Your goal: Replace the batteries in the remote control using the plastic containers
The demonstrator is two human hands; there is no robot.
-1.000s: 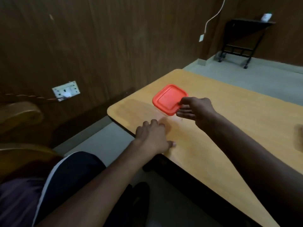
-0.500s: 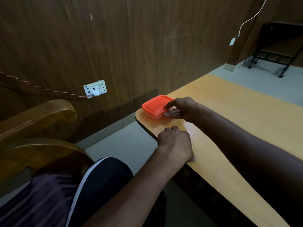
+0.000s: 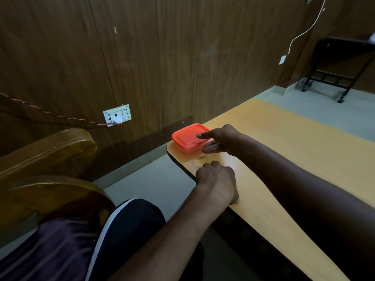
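Note:
A small clear plastic container with a red lid (image 3: 187, 136) sits at the near left corner of the wooden table (image 3: 294, 142). My right hand (image 3: 218, 138) grips its right side, with the thumb lying on the lid and the fingers against the near wall. My left hand (image 3: 218, 183) rests on the table's front edge with its fingers curled and nothing in them. No remote control or batteries are in view, and the lid hides whatever is in the container.
A wooden chair (image 3: 46, 159) stands to my left. On the panelled wall are a white socket (image 3: 117, 115) and a red twisted wire. A black metal stand (image 3: 343, 63) is at the far right on the grey floor.
My view has swung left and down. My right hand has slid the container toward the table's left corner, and its thumb now lies on the lid. My left hand stays on the table edge.

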